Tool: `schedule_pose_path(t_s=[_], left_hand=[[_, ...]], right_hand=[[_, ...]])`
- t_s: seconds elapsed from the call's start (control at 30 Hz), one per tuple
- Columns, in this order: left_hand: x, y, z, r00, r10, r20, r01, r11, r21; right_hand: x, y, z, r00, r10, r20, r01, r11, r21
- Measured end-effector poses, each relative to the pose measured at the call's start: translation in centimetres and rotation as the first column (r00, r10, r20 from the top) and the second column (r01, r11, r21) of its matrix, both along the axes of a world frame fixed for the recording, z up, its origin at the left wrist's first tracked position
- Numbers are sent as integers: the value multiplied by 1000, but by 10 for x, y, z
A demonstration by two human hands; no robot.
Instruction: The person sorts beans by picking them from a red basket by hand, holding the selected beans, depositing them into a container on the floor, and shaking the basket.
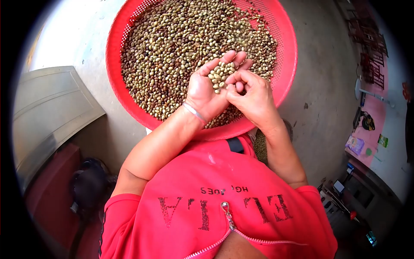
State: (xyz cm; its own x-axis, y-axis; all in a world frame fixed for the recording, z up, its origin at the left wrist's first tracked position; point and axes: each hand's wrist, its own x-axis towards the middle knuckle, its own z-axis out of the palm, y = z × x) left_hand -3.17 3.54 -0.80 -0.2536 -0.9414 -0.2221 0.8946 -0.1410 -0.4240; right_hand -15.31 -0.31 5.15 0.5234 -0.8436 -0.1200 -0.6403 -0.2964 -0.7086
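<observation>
My left hand (206,88) is turned palm up and cupped around a small heap of pale coffee beans (219,74). A silvery bracelet (195,113) circles that wrist. Over the left palm, my right hand (250,93) has its thumb and forefinger pinched together at the edge of the heap. What sits between those fingertips is too small to make out. Both hands are above a large round red plastic basket (288,52) with perforated sides. Mixed green, tan and brown coffee beans (172,56) fill much of it.
Below my right forearm, more beans (261,146) show, partly hidden. Grey floor (319,69) surrounds the basket. A metal panel (54,112) stands at the left, with a dark rounded object (89,183) below it. Wooden chairs (373,56) line the far right.
</observation>
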Motion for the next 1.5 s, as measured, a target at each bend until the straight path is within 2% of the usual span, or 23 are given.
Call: schedule_pose_path(t_s=[0.1, 0.17, 0.23, 0.37, 0.47, 0.7, 0.77, 1.0, 1.07, 1.1, 1.17, 1.2, 1.23, 1.27, 1.3, 1.33, 1.37, 1.43, 1.5], left_hand=[[0, -1, 2, 997, -15, 71, 15, 1000, 4], [-3, -2, 0, 993, -9, 120, 10, 1000, -5], [-4, -3, -1, 980, 3, 200, -2, 1000, -8], [-3, -3, 2, 978, 13, 207, -14, 1000, 7], [-1, -2, 2, 989, 11, 148, -13, 1000, 12], [-1, -1, 3, 997, 11, 72, -12, 1000, 10], [0, -2, 4, 999, 10, 41, -10, 1000, 2], [-2, -4, 7, 999, 28, -36, -28, 1000, 1], [0, -2, 8, 994, 16, -111, -19, 1000, -25], [0, -2, 9, 994, 17, -110, -19, 1000, -25], [0, -3, 10, 991, 22, -133, -16, 999, 50], [1, -4, 11, 986, 20, -164, -14, 999, 39], [2, -4, 13, 987, 19, -162, -13, 999, 39], [2, -4, 16, 990, 30, -139, -26, 999, 34], [2, -3, 18, 992, 41, -115, -38, 999, 29], [2, -4, 18, 994, 40, -104, -38, 999, 22], [3, -4, 15, 994, 37, -103, -35, 999, 21], [2, -4, 10, 997, 23, -72, -23, 1000, 4], [-2, -5, 10, 999, 32, -43, -33, 999, -10]], right_hand=[[-2, 1, 3, 999, -12, 36, 11, 1000, 22], [1, 1, 10, 998, 2, -58, 0, 999, 36], [2, 0, 10, 998, 11, -68, -9, 1000, 28], [7, -1, 9, 995, 61, -73, -64, 997, -45], [6, -1, 6, 996, 85, -21, -85, 996, -37], [3, -2, 5, 995, 78, -62, -82, 995, -60], [1, -2, 1, 996, 86, 18, -81, 982, -171], [-8, -3, 2, 986, 140, 95, -118, 970, -213], [-9, 0, 3, 960, 51, 275, -42, 998, -38], [-10, 1, 3, 960, 51, 276, -42, 998, -38], [-14, 1, 2, 872, -107, 478, 31, 986, 163], [-13, 0, 4, 814, -121, 568, 34, 986, 162], [-17, -6, 6, 864, -152, 480, 131, 988, 76], [-18, -13, 10, 931, -165, 326, 218, 967, -134], [-18, -19, 16, 963, -213, 166, 259, 901, -348], [-19, -24, 23, 975, -154, 160, 210, 872, -442], [-19, -23, 25, 974, -157, 161, 213, 871, -443], [-19, -17, 28, 987, 124, 107, -69, 909, -412], [-13, -11, 24, 974, 226, -1, -205, 880, -429]])
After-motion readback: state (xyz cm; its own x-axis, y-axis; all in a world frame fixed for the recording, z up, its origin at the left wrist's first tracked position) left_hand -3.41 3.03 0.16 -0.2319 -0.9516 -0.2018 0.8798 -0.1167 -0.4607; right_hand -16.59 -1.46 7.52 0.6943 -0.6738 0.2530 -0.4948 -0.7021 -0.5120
